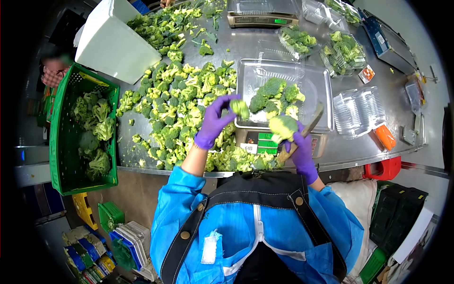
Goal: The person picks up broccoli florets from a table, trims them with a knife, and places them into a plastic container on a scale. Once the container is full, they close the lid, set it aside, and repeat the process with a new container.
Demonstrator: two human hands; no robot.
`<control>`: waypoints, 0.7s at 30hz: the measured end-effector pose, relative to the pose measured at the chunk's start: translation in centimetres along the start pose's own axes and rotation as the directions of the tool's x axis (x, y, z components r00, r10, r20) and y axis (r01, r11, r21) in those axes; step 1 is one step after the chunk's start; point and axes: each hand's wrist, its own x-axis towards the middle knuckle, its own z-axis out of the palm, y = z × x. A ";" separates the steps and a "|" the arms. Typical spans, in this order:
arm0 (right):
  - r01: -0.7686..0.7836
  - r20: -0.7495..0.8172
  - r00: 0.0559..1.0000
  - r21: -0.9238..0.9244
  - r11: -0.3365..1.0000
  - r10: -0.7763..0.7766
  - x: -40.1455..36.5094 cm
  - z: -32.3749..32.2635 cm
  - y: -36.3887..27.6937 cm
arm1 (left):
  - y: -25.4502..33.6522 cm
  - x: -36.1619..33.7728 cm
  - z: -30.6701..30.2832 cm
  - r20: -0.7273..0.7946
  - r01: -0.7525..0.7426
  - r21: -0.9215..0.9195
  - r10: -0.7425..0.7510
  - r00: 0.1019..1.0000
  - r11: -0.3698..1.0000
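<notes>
From the head view, the purple-gloved right hand [305, 154] hides part of the brown-handled knife [313, 119] it is clamped round; a pale green broccoli head [283, 127] sits at its fingers, whether gripped I can't tell. The purple-gloved left hand [213, 125] has its fingers closed on a small green floret [240, 109], partly covering it. The shiny rectangular metal tray [312, 83] covers much of the green-lit scale [318, 144] near the table's [215, 49] front edge. Loose broccoli [177, 102] spreads leftward; a tilted white bin [111, 42] blocks the far left corner. A green plastic crate [56, 137] stands beyond the left edge, and a blurred person [54, 75] is cut off there.
</notes>
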 end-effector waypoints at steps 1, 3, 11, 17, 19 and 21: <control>-0.005 -0.016 1.000 0.075 0.997 0.007 0.0 -0.2 0.0 | 0.0 -1.7 -0.2 0.090 0.045 0.022 -0.047 0.995 0.999; -0.004 -0.050 0.999 0.080 0.997 0.008 0.0 -0.5 0.4 | 0.6 -4.6 0.5 0.226 0.035 0.283 -0.102 0.969 0.958; -0.255 -0.012 0.967 -0.166 0.953 0.256 -0.1 1.9 0.1 | 0.7 -6.6 3.7 0.073 -0.017 0.167 0.004 0.997 0.986; -0.376 0.305 0.845 -0.245 0.894 0.439 -0.1 2.9 -0.4 | 0.6 -5.9 3.9 0.300 0.326 -0.307 -0.235 0.925 0.894; -0.374 0.302 0.858 -0.189 0.908 0.416 -0.1 2.5 0.4 | -0.4 -6.2 3.7 0.196 0.333 -0.400 -0.275 0.941 0.854; -0.248 0.214 0.920 -0.332 0.910 0.328 0.0 1.8 0.8 | -0.6 -6.2 3.6 0.148 0.290 -0.480 -0.249 0.957 0.828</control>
